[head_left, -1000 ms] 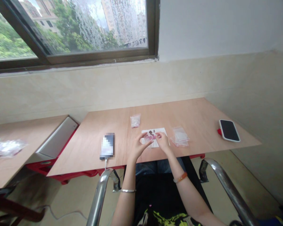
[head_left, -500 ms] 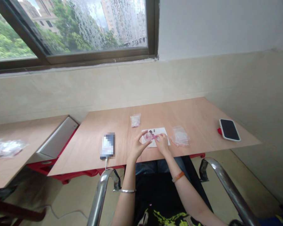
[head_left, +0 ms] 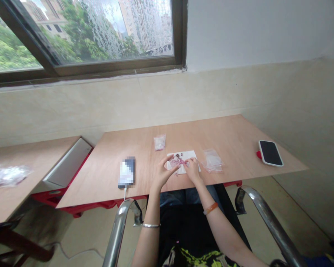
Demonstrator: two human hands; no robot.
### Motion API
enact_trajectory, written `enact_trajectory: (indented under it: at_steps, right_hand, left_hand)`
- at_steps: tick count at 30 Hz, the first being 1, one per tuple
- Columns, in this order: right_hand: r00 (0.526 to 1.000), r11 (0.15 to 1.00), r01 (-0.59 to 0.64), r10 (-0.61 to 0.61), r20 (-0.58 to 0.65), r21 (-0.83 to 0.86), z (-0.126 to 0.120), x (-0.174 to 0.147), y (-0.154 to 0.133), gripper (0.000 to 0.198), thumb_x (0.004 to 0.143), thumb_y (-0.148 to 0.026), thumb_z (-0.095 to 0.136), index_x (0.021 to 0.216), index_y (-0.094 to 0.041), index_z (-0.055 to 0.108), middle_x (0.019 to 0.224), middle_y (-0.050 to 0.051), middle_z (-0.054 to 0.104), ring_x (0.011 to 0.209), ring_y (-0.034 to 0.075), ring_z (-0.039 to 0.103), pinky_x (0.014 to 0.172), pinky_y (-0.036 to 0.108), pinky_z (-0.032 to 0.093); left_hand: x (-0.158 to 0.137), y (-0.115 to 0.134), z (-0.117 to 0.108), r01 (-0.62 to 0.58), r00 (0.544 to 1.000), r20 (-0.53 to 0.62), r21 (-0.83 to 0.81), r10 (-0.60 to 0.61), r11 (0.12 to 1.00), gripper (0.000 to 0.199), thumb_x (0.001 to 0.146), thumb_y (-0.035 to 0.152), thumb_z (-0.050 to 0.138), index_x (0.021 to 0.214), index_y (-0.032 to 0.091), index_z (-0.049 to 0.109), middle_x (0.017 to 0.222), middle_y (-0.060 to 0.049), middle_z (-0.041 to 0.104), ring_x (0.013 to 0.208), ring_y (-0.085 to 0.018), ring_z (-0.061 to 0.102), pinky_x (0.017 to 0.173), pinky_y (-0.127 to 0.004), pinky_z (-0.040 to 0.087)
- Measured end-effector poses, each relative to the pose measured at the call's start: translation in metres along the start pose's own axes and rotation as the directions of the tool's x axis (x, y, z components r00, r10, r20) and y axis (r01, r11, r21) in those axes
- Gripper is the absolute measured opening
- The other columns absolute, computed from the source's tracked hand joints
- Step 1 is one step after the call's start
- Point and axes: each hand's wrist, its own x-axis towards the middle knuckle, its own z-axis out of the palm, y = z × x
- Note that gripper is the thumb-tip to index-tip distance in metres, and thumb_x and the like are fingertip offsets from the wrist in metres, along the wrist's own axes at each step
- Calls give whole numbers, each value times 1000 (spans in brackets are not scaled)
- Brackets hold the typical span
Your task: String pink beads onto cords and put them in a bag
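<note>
Over a white sheet [head_left: 189, 155] on the table, my left hand [head_left: 163, 173] curves its thumb and fingers around a small clear plastic bag [head_left: 174, 162]. My right hand [head_left: 193, 170] is close beside it, fingertips pinched at some small pink pieces [head_left: 181, 161] by the bag's right side. What exactly the pieces are is too small to tell. Several little dark brown pieces [head_left: 178, 155] lie on the sheet just beyond my fingers.
Clear plastic bags [head_left: 213, 160] lie right of the sheet, and a filled small bag [head_left: 159, 142] stands behind it. A phone [head_left: 127, 172] with a cable is at left, another phone [head_left: 271, 153] at far right. Metal armrests [head_left: 119, 230] flank me.
My left thumb and fingers have shifted slightly, and the clear bag between them looks flatter and lower. The right fingertips have moved a little at the pink pieces.
</note>
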Motion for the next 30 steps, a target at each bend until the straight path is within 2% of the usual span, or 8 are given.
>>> enact_trajectory:
  at_steps: [5, 8, 13, 15, 18, 21, 26, 30]
  right_hand:
    - [1000, 1000, 5, -5, 3, 29, -1, -2, -1, 16, 80, -19, 54, 86, -15, 69, 97, 10, 54, 95, 21, 51, 88, 34, 41]
    - [998, 993, -14, 21, -54, 114, -8, 1, -7, 16, 80, -24, 55, 83, -16, 68, 94, 10, 56, 92, 21, 52, 87, 35, 41]
    - [988, 942, 10, 42, -149, 334, -39, 14, -41, 20, 80, -35, 57, 79, -17, 66, 87, 7, 61, 86, 20, 54, 78, 33, 44]
    - [993, 922, 30, 16, -116, 386, -56, 17, -60, 22, 80, -39, 58, 81, -18, 67, 92, 7, 61, 88, 20, 55, 72, 30, 44]
    - [997, 901, 73, -70, -23, 427, -76, 16, -86, 22, 79, -41, 61, 82, -20, 68, 101, 7, 60, 98, 21, 55, 72, 29, 43]
    - [988, 887, 110, -146, 47, 448, -81, 12, -97, 20, 78, -40, 62, 84, -22, 69, 104, 7, 59, 102, 20, 55, 76, 29, 44]
    - [999, 896, 45, -46, -10, 442, -59, 15, -75, 28, 88, -38, 47, 92, -18, 67, 96, 9, 63, 89, 19, 58, 71, 29, 47]
    - [999, 979, 14, -5, -47, 205, -35, 13, -39, 23, 84, -27, 50, 97, -17, 67, 99, 11, 64, 96, 23, 56, 87, 37, 43]
  left_hand:
    - [0, 2, 0, 7, 1000, 4, -2, -7, 1000, 49, 72, 40, 71, 116, 21, 59, 116, -8, 65, 107, -22, 60, 97, -41, 44]
    - [0, 1, 0, 13, 1000, 6, -6, -13, 1000, 49, 72, 40, 71, 116, 21, 59, 116, -8, 65, 108, -22, 60, 97, -41, 44]
    - [-1, -2, 0, 19, 1000, 21, -10, -19, 1000, 49, 72, 39, 72, 116, 21, 59, 115, -8, 65, 107, -22, 60, 97, -42, 44]
    - [-1, -2, 1, 19, 1000, 23, -6, -19, 1000, 49, 71, 39, 72, 115, 21, 59, 114, -8, 65, 106, -23, 61, 96, -42, 44]
    - [-1, -1, 2, 13, 1000, 15, -7, -13, 1000, 49, 70, 39, 73, 115, 21, 60, 114, -8, 65, 106, -23, 60, 95, -41, 45]
    - [-1, -1, 2, 7, 1000, 28, -14, -7, 1000, 49, 71, 39, 73, 115, 22, 60, 114, -7, 65, 107, -23, 60, 95, -40, 45]
    - [-1, -5, 2, 29, 999, 25, -19, -28, 999, 50, 70, 38, 73, 116, 21, 59, 113, -8, 66, 106, -24, 61, 96, -43, 44]
    - [0, -6, 1, 20, 1000, 19, -12, -20, 1000, 50, 71, 38, 73, 116, 21, 59, 114, -9, 66, 107, -23, 60, 97, -43, 43]
